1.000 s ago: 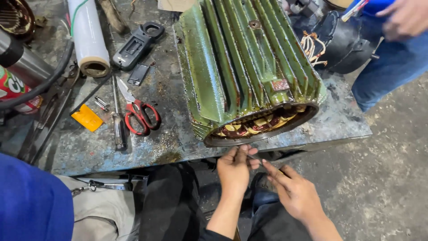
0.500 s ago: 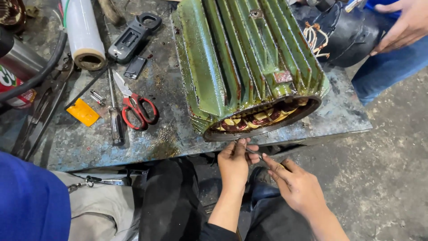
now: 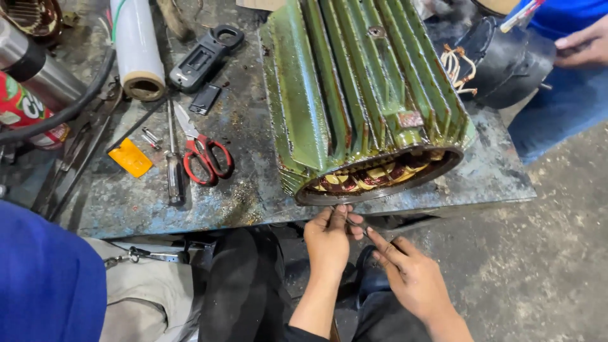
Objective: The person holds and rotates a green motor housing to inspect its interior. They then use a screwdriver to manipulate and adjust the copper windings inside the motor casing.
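While both hands (image 3: 370,253) pinch thin wire (image 3: 356,223), orange tag (image 3: 130,158) lies left of red scissors (image 3: 206,155).

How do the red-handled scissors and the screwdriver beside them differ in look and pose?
The scissors have bright red loop handles; the screwdriver has a dark, straight handle. The scissors lie angled with blades pointing up-left; the screwdriver lies nearly straight along the bench. The scissors look broader, the screwdriver slim. Both rest flat on the bench, away from the left hand and right hand.
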